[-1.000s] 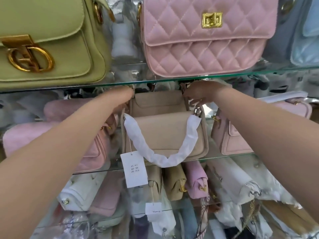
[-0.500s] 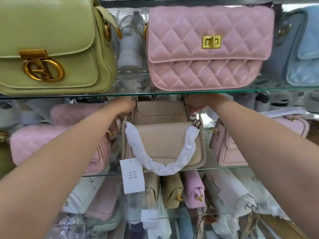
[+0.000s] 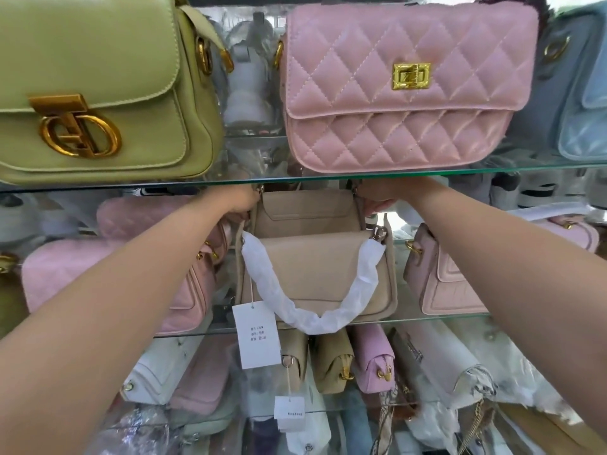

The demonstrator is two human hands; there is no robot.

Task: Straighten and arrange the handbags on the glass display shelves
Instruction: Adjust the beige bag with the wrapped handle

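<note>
Head view: toward the middle glass shelf's (image 3: 427,318) back edge, the rear beige handbag (image 3: 308,211) stands behind a front beige handbag (image 3: 315,274). The right hand (image 3: 384,195) curls round its top right corner. The left hand (image 3: 241,201) hides its fingers, so its grip is unclear. The bag looks light and semi-stiff, probably best held by both top corners.

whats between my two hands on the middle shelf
The rear beige handbag sits between the left hand and the right hand, behind the front beige handbag with the white-wrapped handle. The head view shows it.
</note>
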